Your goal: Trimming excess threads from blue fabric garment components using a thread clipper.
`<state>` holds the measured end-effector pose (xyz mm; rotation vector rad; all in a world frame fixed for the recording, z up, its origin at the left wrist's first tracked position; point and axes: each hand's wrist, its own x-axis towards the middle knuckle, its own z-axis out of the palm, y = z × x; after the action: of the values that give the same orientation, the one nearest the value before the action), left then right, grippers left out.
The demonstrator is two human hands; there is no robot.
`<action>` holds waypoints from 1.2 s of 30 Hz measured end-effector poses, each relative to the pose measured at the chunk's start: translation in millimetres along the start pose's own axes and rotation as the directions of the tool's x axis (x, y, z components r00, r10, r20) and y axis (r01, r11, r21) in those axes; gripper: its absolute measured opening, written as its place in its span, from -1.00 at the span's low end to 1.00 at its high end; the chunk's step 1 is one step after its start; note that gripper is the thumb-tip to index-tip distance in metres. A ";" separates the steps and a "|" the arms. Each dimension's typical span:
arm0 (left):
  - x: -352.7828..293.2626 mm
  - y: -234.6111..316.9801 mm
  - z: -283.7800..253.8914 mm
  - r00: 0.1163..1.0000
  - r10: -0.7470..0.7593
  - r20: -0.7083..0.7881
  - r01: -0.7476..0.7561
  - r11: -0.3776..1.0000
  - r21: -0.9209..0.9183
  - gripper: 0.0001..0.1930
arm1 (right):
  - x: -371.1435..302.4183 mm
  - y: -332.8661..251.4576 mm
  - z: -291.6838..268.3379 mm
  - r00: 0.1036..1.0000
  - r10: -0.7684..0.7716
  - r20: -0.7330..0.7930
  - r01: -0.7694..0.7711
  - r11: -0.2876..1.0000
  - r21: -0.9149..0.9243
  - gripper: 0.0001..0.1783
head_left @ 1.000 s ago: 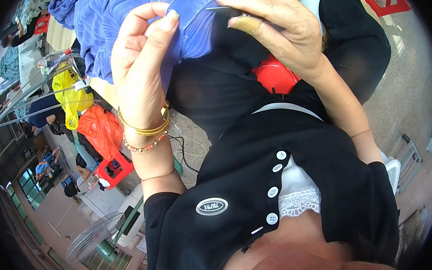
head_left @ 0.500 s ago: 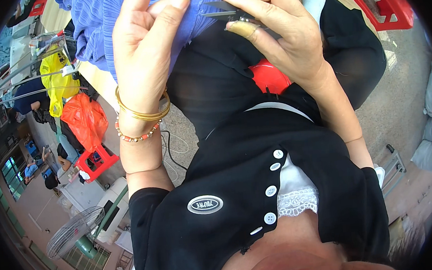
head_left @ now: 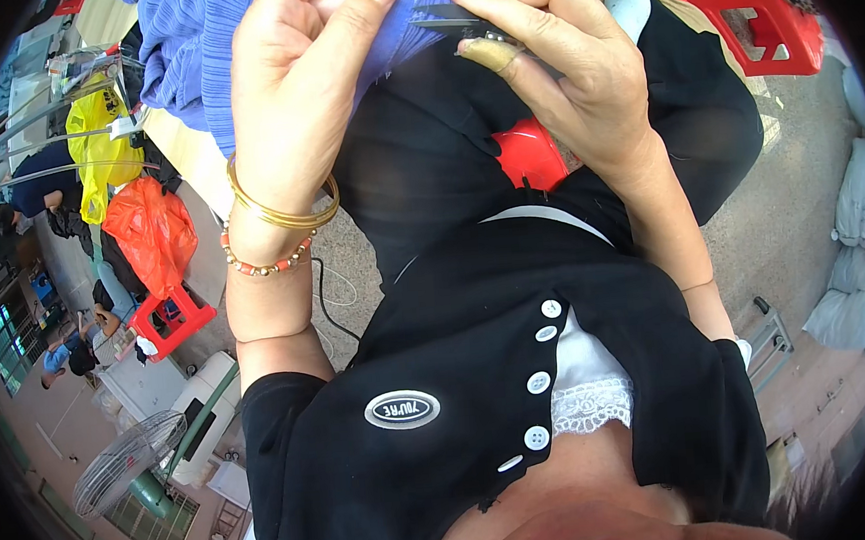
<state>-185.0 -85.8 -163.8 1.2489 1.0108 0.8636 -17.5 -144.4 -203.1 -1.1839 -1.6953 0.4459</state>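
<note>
Blue-violet ribbed cloth (head_left: 183, 72) lies at the top of the view, its cut edge fringed with fine threads. My left hand (head_left: 295, 99) is closed on the cloth, thumb and fingertips pinched near the upper edge; gold bangles and a beaded bracelet circle that wrist. Held between thumb and fingers of my right hand (head_left: 590, 78) is a pair of small black thread snips (head_left: 453, 22). Their blades point left, close together, against the cloth edge just right of my left thumb. A yellowish covering (head_left: 488, 53) wraps my right thumb.
A red stool (head_left: 755, 12) stands at the upper right. Another red stool (head_left: 177, 320) is at the left, by orange (head_left: 154, 234) and yellow (head_left: 103, 143) plastic bags. A standing fan (head_left: 130, 457) is lower left. White sacks (head_left: 854, 200) line the right. Other people (head_left: 67, 351) sit farther left.
The snips' blades have come closer together at the cloth edge. My left hand has shifted slightly right toward them. The surroundings have moved a little left in view.
</note>
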 end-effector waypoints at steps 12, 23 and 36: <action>-28.7 2.7 -22.9 0.874 0.485 0.036 -0.411 0.697 0.588 -0.68 | -8.4 14.4 4.2 0.993 -0.107 -0.055 0.106 0.994 -0.012 -0.60; -64.5 -12.8 -39.9 0.800 0.482 0.356 -0.426 0.038 0.904 -0.62 | -17.4 3.1 -0.5 0.996 0.067 -0.055 -0.061 0.992 0.114 -0.56; -51.8 7.7 -25.3 0.961 0.264 0.079 -0.269 0.836 0.479 -0.90 | -24.0 8.3 -11.1 0.984 -0.144 -0.109 0.141 0.989 -0.036 -0.53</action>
<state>-226.0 -124.6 -150.2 1.8582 1.1014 0.8380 -2.7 -163.8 -216.3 -1.0787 -1.6811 0.2641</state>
